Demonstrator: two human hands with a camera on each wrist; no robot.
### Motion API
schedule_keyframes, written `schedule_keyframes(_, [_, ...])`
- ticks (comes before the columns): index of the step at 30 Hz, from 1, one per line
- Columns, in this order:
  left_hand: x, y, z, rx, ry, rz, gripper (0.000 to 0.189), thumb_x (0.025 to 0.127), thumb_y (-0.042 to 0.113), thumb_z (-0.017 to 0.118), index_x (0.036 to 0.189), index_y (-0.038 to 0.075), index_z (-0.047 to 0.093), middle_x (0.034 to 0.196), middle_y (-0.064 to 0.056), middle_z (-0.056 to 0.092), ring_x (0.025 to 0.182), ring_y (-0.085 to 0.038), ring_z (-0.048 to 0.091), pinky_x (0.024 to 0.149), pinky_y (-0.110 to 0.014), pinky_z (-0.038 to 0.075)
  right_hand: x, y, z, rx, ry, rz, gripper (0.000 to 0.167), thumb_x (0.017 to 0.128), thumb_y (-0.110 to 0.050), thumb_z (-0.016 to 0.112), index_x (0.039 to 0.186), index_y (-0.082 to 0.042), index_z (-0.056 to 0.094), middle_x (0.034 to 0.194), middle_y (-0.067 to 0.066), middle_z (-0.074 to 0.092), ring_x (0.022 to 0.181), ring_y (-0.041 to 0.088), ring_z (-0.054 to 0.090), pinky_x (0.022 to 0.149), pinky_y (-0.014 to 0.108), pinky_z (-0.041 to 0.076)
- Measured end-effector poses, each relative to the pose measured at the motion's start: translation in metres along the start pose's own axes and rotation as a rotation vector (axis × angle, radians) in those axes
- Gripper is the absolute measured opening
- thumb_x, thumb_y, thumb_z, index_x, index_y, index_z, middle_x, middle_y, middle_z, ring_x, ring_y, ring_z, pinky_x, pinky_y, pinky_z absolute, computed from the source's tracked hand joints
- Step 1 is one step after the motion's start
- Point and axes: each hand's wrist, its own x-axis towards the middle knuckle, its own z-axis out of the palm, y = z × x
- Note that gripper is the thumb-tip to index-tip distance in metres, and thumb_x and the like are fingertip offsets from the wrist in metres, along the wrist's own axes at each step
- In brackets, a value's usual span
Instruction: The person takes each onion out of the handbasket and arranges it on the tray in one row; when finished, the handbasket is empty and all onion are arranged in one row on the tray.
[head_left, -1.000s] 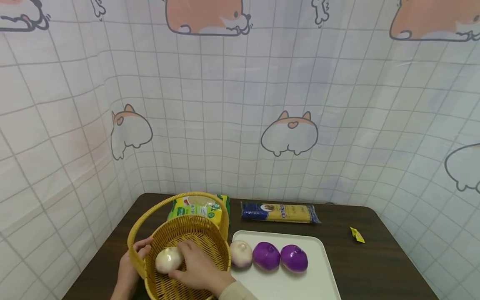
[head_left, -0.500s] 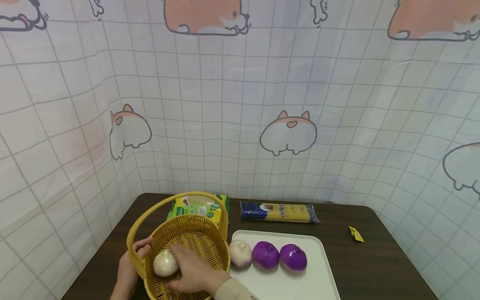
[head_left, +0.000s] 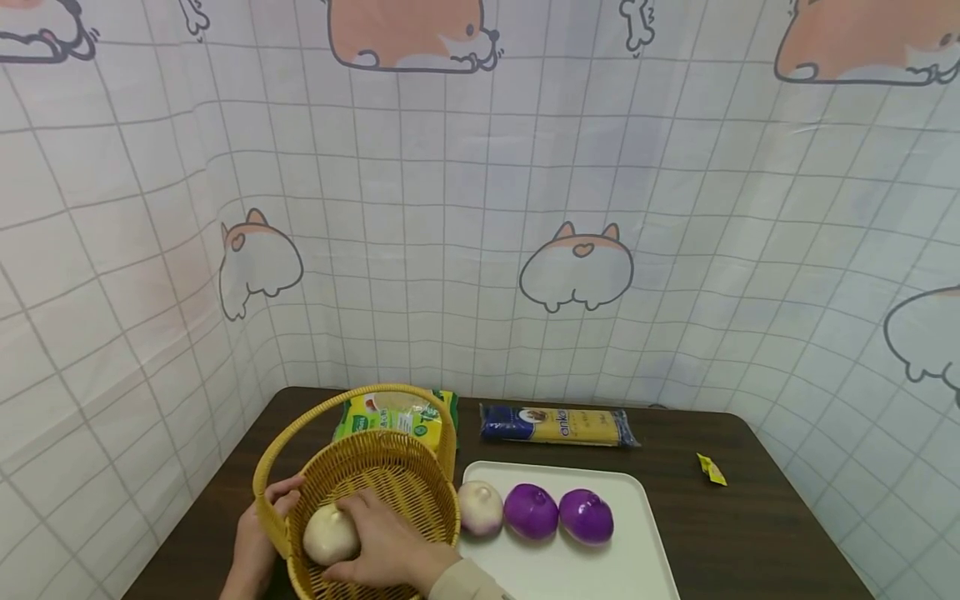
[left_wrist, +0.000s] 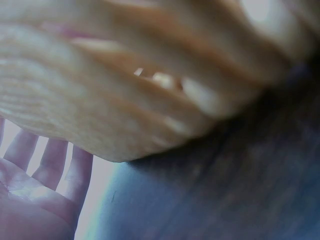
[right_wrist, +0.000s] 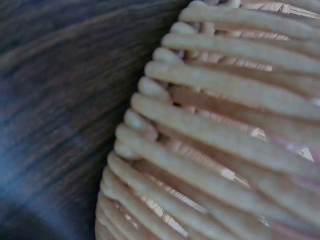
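Note:
A deep woven yellow basket (head_left: 420, 492) with a tall arched handle stands at the left front of the table. Inside, near its left wall, sits a smooth white bulb (head_left: 330, 533). My right hand (head_left: 386, 537) reaches into the basket and holds this bulb from its right side, thumb at the front, fingers at the back. Outside, at the left, my left hand (head_left: 258, 533) touches the basket wall beside the handle's foot. In the left wrist view its fingers (left_wrist: 52, 160) lie fairly straight along the weave. Only basket and table show in the right wrist view.
Right of the basket lies a white tray (head_left: 577, 575) bearing a whitish bulb (head_left: 481, 509) and two purple bulbs (head_left: 532, 512). Behind are a green-yellow packet (head_left: 405, 417) and a pasta bag (head_left: 558, 425). A small yellow wrapper (head_left: 711, 469) lies at the right.
My right hand and the white bulb have shifted slightly left and towards me within the basket, and the bulb has turned a little. My left hand and the basket look nearly still.

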Motion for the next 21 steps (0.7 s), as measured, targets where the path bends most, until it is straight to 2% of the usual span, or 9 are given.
schedule_keyframes(3, [0.0000,-0.0001,0.0001,-0.007,0.001,-0.001,0.049,0.098,0.038,0.058,0.133,0.003,0.058,0.100,0.032,0.058,0.097,0.011,0.053,0.078,-0.013,0.047,0.0010,-0.0003,0.0013,-0.016,0.012,-0.014,0.074,0.079,-0.052,0.077,0.138,-0.021,0.045,0.131,-0.012,0.047,0.107,0.000,0.051,0.081,0.018,0.046])
schedule_keyframes(7, [0.0007,-0.0004,0.0008,-0.007,0.011,0.003,0.049,0.098,0.037,0.058,0.132,0.003,0.058,0.100,0.031,0.059,0.097,0.011,0.054,0.078,-0.012,0.047,0.0014,-0.0011,0.0019,-0.040,-0.005,0.007,0.077,0.080,-0.050,0.077,0.142,-0.021,0.043,0.132,-0.011,0.049,0.110,0.001,0.051,0.080,0.021,0.048])
schedule_keyframes(13, [0.0012,-0.0012,0.0016,-0.007,0.021,0.023,0.047,0.099,0.035,0.058,0.132,0.002,0.058,0.101,0.030,0.060,0.096,0.009,0.055,0.077,-0.014,0.048,0.0004,-0.0025,0.0017,-0.082,-0.046,-0.028,0.074,0.078,-0.053,0.078,0.142,-0.030,0.047,0.122,-0.011,0.051,0.095,-0.001,0.052,0.069,0.017,0.045])
schedule_keyframes(21, [0.0012,-0.0019,0.0017,-0.047,0.007,0.027,0.046,0.099,0.033,0.059,0.131,0.000,0.059,0.102,0.028,0.062,0.096,0.006,0.057,0.076,-0.015,0.049,-0.0007,-0.0018,0.0005,-0.076,-0.073,-0.102,0.072,0.077,-0.050,0.080,0.137,-0.024,0.050,0.127,-0.016,0.054,0.106,-0.003,0.052,0.078,0.014,0.044])
